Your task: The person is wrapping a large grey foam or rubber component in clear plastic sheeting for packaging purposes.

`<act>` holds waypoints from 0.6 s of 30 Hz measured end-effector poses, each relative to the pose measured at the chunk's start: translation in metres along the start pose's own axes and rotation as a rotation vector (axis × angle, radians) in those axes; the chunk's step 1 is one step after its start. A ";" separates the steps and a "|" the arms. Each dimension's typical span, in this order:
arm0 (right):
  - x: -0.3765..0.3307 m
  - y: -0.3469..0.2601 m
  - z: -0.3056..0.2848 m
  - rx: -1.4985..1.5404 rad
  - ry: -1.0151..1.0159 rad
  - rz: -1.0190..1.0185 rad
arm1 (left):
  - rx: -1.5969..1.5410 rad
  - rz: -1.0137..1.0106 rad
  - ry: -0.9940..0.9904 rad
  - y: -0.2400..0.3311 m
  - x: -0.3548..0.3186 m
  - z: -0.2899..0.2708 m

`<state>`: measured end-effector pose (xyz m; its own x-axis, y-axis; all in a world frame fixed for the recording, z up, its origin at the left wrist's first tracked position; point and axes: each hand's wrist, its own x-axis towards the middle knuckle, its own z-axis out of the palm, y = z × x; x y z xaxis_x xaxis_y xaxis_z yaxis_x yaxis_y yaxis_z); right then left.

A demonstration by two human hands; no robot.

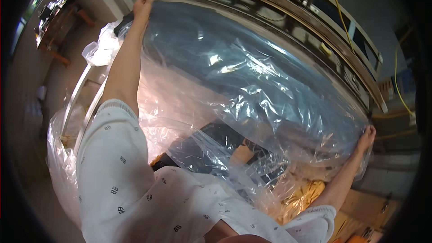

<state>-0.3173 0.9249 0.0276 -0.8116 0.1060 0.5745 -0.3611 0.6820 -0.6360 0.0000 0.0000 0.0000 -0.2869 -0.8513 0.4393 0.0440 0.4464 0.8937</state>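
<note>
A large sheet of clear plastic film (256, 63) is stretched wide between my two hands, creased and shiny. My left hand (143, 6), at the far left, is closed on one corner or edge of it. Out at the right side, my right hand (366, 138) pinches another part of the edge. Beneath the film lies a long dark grey-blue surface; whether it is cloth or a panel I cannot tell. Closer to my body, black pieces (220, 137) and a small tan patch (243, 153) show through the film.
A long wooden rail and frame (288, 0) run along the far side, with a yellow cord (339, 9) hanging across. More crumpled plastic (101, 47) hangs by a curved pale frame (76, 94) at left. Golden crinkled material (306, 195) lies near my right forearm. An orange-brown bench (58, 27) stands farther left.
</note>
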 end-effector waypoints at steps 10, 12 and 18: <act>0.043 0.065 0.028 -0.051 -0.033 0.076 | -0.032 0.053 -0.117 0.007 0.029 0.050; 0.046 0.065 0.027 -0.044 -0.037 0.093 | 0.104 0.029 -0.047 0.007 0.032 0.050; 0.048 0.031 0.044 -0.165 -0.059 0.057 | 0.200 0.028 -0.019 0.007 0.035 0.053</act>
<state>-0.3873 0.9195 0.0124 -0.8561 0.1086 0.5052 -0.2371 0.7862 -0.5707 -0.0604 -0.0123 0.0173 -0.3064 -0.8333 0.4602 -0.1387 0.5174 0.8444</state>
